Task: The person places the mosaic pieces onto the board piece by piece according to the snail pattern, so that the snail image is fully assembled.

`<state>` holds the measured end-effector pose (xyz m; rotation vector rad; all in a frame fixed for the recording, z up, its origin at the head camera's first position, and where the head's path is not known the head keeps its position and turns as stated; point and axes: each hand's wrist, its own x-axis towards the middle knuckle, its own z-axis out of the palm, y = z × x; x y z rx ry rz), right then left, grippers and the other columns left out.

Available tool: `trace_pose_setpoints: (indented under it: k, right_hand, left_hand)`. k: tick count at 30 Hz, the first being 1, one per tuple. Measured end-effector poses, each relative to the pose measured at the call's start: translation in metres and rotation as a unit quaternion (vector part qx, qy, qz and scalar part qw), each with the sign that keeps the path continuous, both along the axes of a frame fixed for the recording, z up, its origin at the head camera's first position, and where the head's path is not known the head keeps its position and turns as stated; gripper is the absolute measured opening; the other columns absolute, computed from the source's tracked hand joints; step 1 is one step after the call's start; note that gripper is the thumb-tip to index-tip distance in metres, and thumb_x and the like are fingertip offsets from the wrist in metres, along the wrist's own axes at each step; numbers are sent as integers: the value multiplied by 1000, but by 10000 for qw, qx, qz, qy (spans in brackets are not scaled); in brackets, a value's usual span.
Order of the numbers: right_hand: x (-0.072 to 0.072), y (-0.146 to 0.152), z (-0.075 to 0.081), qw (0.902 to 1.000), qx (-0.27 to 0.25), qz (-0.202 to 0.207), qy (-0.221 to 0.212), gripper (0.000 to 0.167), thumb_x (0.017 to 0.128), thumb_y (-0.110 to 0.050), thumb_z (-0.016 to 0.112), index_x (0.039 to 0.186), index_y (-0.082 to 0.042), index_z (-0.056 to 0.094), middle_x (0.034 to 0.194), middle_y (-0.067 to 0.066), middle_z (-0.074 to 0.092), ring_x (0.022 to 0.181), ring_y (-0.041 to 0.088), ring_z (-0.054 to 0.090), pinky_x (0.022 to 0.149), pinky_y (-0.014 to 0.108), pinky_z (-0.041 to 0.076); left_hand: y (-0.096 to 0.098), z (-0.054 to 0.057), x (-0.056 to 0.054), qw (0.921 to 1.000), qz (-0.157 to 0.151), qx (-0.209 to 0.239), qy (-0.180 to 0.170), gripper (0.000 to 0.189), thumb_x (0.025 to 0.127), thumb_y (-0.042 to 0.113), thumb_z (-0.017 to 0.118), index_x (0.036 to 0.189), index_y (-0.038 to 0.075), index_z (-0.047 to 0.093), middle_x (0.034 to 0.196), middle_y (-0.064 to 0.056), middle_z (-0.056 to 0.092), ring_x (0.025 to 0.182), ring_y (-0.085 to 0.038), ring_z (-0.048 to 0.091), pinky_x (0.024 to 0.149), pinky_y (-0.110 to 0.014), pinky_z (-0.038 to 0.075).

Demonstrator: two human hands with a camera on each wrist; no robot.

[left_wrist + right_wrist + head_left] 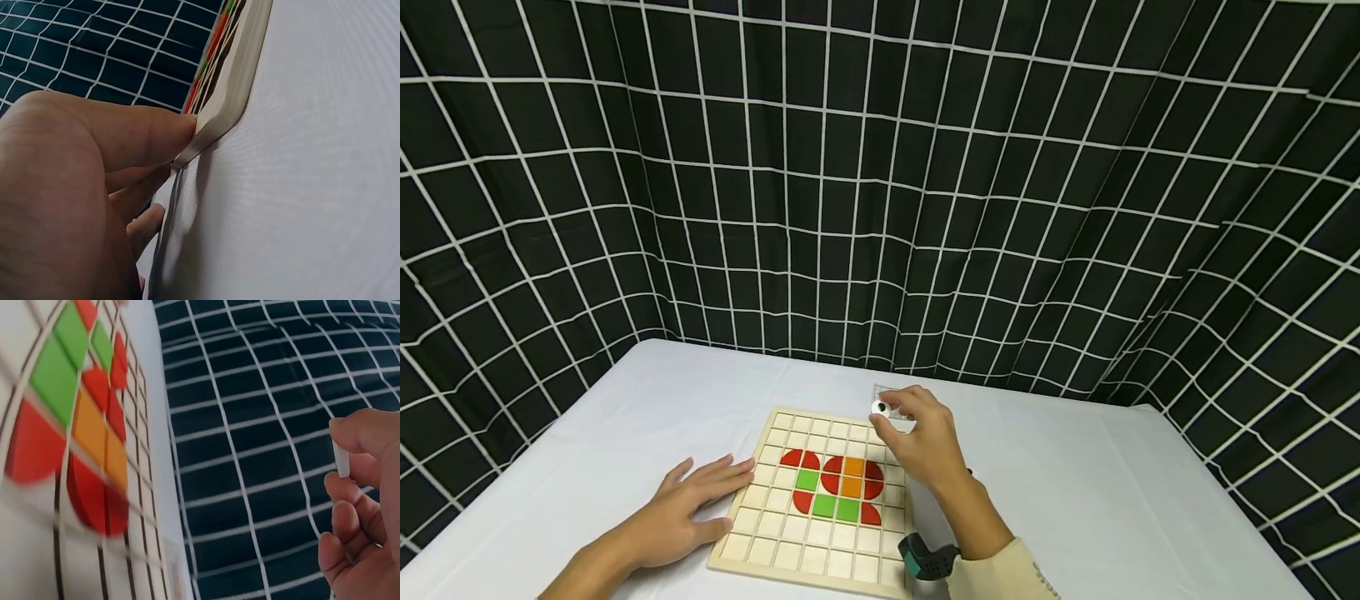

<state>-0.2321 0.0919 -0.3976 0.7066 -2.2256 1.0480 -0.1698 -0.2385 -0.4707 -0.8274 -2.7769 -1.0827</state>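
Observation:
My right hand (928,437) pinches a small white disc with a black spot (880,408) between thumb and fingertips, above the far right corner of a wooden grid board (763,550). Edge-on, the white disc (340,456) shows thin in the right wrist view. My left hand (673,518) lies with fairly straight fingers at the board's left side, thumb and fingertips touching its edge. Set in the board's squares are several red quarter-round tiles (802,502), green square tiles (823,506) and orange square tiles (853,467).
A small see-through piece with grid lines (877,390) lies on the table behind my right hand, partly covered by it. White cloth covers the table (1075,492). Black curtains with white grid lines (850,208) stand behind and at both sides.

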Motion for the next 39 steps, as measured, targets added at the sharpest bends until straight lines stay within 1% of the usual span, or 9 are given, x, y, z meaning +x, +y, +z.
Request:
trace_pose_setpoints:
  k: [4,8,13,18,23,26,29,35,39]
  right_hand:
    - [-1,-17,-1,9998,-17,35,-186,23,81,-10,77,103,-4,72,95,2,65,83,23,62,76,37,53]
    - [-2,-31,-4,9992,143,-27,-368,23,83,-14,76,104,-6,72,95,0,65,85,21,61,76,36,51]
    - [-4,-46,-11,9986,215,74,-476,23,84,-16,75,104,-5,72,93,1,65,85,21,59,76,38,45]
    - [-4,-57,-16,9974,166,118,-692,20,84,-15,75,101,-4,72,92,3,65,85,21,59,74,36,47]
    - [-10,-67,-24,9932,254,-136,-1125,17,84,-16,75,97,-5,73,88,1,64,82,22,58,70,33,49]
    - [-12,-72,-29,9873,393,-379,-1493,19,84,-19,75,96,-5,73,85,-1,62,81,18,55,67,32,48]
    - [-12,-77,-33,9819,542,-541,-1734,21,84,-21,75,97,-5,72,84,0,61,80,17,52,67,33,47]
    - [-13,-84,-42,9762,790,-716,-1888,22,82,-21,77,95,-4,73,80,0,60,76,16,50,65,32,47]
    - [-15,-85,-48,9756,824,-741,-1897,21,81,-21,78,93,-4,73,76,-2,58,75,15,49,65,31,47]
  left_hand:
    - [1,0,-1,10000,-5,-5,65,53,87,22,68,136,9,56,147,0,44,138,-36,28,106,-61,0]
    - [2,1,-2,10000,-11,-35,61,52,87,21,67,136,8,56,146,0,45,138,-35,29,106,-61,0]
    - [1,3,-1,10000,-7,-24,34,51,87,21,67,135,8,57,146,-1,45,138,-36,29,105,-62,0]
    - [0,5,-2,10000,-8,-16,32,51,88,22,67,136,9,57,146,-2,46,138,-36,29,105,-62,0]
    - [0,4,-3,10000,9,-67,-13,51,87,21,67,136,8,57,146,-1,45,138,-36,29,106,-62,-1]
    - [0,4,-3,9999,46,-69,-71,51,87,20,67,135,8,57,146,-1,45,138,-36,28,106,-62,-2]
    - [0,3,-2,9999,63,-36,-118,51,87,20,67,135,8,57,146,0,45,139,-36,28,106,-62,-2]
    - [0,2,-1,9999,75,-25,-111,51,87,19,67,135,8,57,146,0,45,139,-35,28,106,-62,-3]
    - [0,2,0,9999,82,-56,-117,51,87,20,67,135,8,57,146,-1,45,139,-36,28,106,-62,-2]
